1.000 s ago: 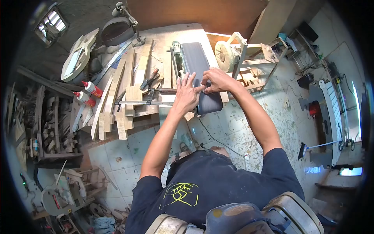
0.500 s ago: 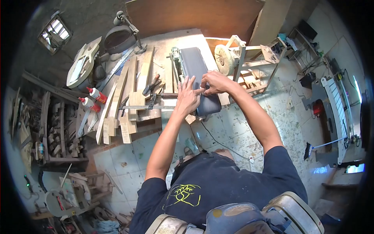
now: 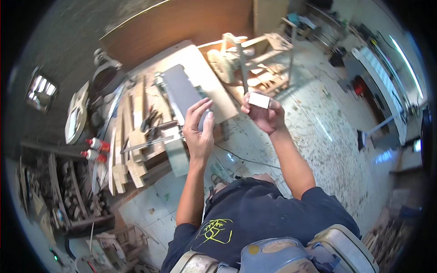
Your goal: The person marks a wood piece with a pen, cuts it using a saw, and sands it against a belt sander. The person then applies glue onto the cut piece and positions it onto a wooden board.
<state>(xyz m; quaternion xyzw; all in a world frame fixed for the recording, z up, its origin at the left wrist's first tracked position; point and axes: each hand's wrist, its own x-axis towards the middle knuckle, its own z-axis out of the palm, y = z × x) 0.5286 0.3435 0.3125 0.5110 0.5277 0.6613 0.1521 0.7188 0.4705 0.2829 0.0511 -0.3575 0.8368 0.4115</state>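
My right hand [image 3: 267,117] is raised to the right of the workbench, palm side up. Its fingers grip a small pale rectangular block [image 3: 259,100], probably wood, with one bright flat face turned up. Over the near end of a belt sander [image 3: 178,85] hovers my left hand [image 3: 199,129], fingers apart and slightly curled. I cannot tell whether its fingertips touch the machine. The sander lies on the bench with its long grey belt facing up.
Wood strips [image 3: 119,150] and a bar clamp [image 3: 152,142] lie left of the sander. Two red-capped glue bottles [image 3: 99,144] stand further left. A wooden frame stand [image 3: 246,63] with a round buffing wheel is beyond my right hand. A cable [image 3: 246,159] crosses the tiled floor.
My right hand has left the sander belt and moved right, the pale block now visible in it. My left hand has lifted and drawn back to the near end. The view has turned.
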